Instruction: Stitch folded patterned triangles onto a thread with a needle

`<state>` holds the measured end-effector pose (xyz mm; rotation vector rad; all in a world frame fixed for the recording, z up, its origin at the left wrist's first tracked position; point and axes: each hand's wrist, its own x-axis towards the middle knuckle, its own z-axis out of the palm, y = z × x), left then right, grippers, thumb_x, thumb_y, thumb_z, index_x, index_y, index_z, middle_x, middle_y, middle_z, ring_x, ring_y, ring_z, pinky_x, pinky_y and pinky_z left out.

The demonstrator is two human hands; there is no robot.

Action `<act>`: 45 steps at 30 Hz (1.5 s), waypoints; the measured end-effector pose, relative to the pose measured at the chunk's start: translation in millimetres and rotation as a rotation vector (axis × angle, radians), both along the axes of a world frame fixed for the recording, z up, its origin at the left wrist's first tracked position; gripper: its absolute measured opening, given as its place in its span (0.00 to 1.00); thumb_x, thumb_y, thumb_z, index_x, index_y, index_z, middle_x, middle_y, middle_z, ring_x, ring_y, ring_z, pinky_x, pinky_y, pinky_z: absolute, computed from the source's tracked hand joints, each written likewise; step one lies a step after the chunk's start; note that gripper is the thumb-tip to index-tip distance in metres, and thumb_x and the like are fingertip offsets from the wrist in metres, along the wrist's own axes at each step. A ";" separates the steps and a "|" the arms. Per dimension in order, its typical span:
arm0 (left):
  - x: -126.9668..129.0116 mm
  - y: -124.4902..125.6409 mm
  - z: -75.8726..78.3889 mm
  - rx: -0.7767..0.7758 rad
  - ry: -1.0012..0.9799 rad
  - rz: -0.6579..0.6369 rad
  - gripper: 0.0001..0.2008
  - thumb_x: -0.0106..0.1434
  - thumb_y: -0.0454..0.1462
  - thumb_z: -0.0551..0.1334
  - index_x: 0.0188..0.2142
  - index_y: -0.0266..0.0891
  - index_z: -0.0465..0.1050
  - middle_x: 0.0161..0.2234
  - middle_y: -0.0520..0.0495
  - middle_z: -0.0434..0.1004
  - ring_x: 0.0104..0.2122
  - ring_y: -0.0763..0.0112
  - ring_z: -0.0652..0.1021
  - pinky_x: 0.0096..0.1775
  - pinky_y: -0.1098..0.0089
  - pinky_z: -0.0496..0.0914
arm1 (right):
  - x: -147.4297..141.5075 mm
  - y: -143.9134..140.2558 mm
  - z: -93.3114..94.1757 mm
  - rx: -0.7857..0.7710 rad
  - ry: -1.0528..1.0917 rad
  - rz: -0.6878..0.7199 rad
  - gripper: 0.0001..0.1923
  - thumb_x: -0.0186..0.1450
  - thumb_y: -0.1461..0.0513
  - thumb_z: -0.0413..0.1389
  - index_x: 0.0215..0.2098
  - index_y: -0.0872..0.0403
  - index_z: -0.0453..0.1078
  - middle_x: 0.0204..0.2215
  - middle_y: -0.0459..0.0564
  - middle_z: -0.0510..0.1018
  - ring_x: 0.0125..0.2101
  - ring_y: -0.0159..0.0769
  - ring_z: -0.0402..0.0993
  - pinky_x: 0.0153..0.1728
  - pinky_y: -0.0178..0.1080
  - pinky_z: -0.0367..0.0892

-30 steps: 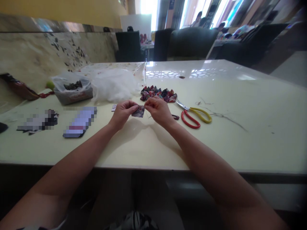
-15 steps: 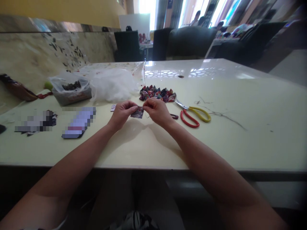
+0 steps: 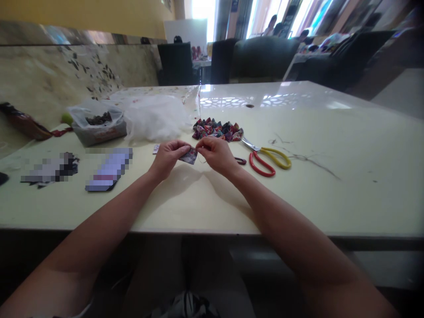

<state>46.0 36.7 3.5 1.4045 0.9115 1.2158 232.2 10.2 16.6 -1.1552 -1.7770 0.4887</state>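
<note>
Between thumb and fingers my left hand (image 3: 168,157) pinches a small dark patterned piece of fabric (image 3: 188,156), held just above the table. My right hand (image 3: 215,152) is closed at the fabric's right corner, its thumb and forefinger pressed together; what sits in that pinch is too small to make out. A thin thread (image 3: 200,160) hangs below these fingertips. Behind my hands lies a cluster of folded, colourful fabric pieces (image 3: 217,129). Scissors (image 3: 265,154) with one red and one yellow handle rest right of my right hand.
A phone (image 3: 108,170) and a pile of fabric scraps (image 3: 51,170) lie at left. Behind them stand a bag-lined container (image 3: 99,128) and white fluffy stuffing (image 3: 155,117). Loose threads (image 3: 311,161) lie at right; a dark oval clip (image 3: 240,161) is by my right wrist.
The fabric has tilted and shifted slightly left in my left hand. My right fingertips have moved a little left along with it. Everything else on the table stays put.
</note>
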 end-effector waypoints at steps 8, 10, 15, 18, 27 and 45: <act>-0.4 0.6 -1.1 0.046 0.000 0.006 0.10 0.53 0.41 0.75 0.31 0.38 0.83 0.28 0.47 0.83 0.27 0.71 0.79 0.35 0.68 0.76 | 0.3 0.5 -1.7 0.006 -0.007 -0.009 0.09 0.63 0.69 0.57 0.27 0.53 0.73 0.28 0.47 0.77 0.33 0.36 0.71 0.40 0.40 0.65; -0.5 0.3 -1.2 0.058 0.007 0.007 0.10 0.53 0.41 0.75 0.31 0.38 0.83 0.28 0.47 0.83 0.27 0.70 0.79 0.35 0.68 0.76 | 0.3 0.2 -1.6 0.010 -0.009 -0.010 0.09 0.63 0.69 0.57 0.27 0.52 0.73 0.28 0.47 0.77 0.32 0.36 0.71 0.39 0.39 0.65; -0.9 -0.8 -0.6 0.086 0.031 0.012 0.09 0.55 0.40 0.74 0.32 0.37 0.82 0.29 0.47 0.83 0.28 0.70 0.79 0.35 0.67 0.76 | -0.1 -1.0 0.1 -0.010 -0.015 -0.008 0.08 0.63 0.69 0.56 0.27 0.53 0.72 0.26 0.46 0.77 0.31 0.35 0.71 0.38 0.39 0.64; -1.5 -0.8 -0.9 0.122 0.054 0.015 0.08 0.56 0.40 0.73 0.32 0.37 0.82 0.29 0.47 0.82 0.28 0.70 0.79 0.35 0.67 0.76 | -1.1 -2.0 0.9 -0.036 -0.010 0.001 0.09 0.63 0.69 0.56 0.27 0.53 0.72 0.24 0.45 0.75 0.30 0.35 0.69 0.37 0.38 0.62; -2.0 3.6 -5.2 0.190 0.074 -0.006 0.10 0.56 0.41 0.73 0.33 0.36 0.82 0.28 0.48 0.82 0.27 0.72 0.79 0.34 0.69 0.75 | -2.5 -2.4 -1.1 -0.059 -0.010 -0.009 0.07 0.64 0.67 0.57 0.38 0.56 0.77 0.25 0.44 0.74 0.28 0.32 0.66 0.36 0.37 0.62; -3.8 4.6 -5.3 0.198 0.130 -0.004 0.10 0.57 0.40 0.72 0.33 0.36 0.81 0.28 0.47 0.83 0.27 0.71 0.79 0.33 0.70 0.74 | -2.2 -1.0 -1.1 -0.071 -0.094 0.031 0.12 0.64 0.69 0.54 0.38 0.56 0.81 0.26 0.46 0.76 0.30 0.33 0.67 0.36 0.36 0.61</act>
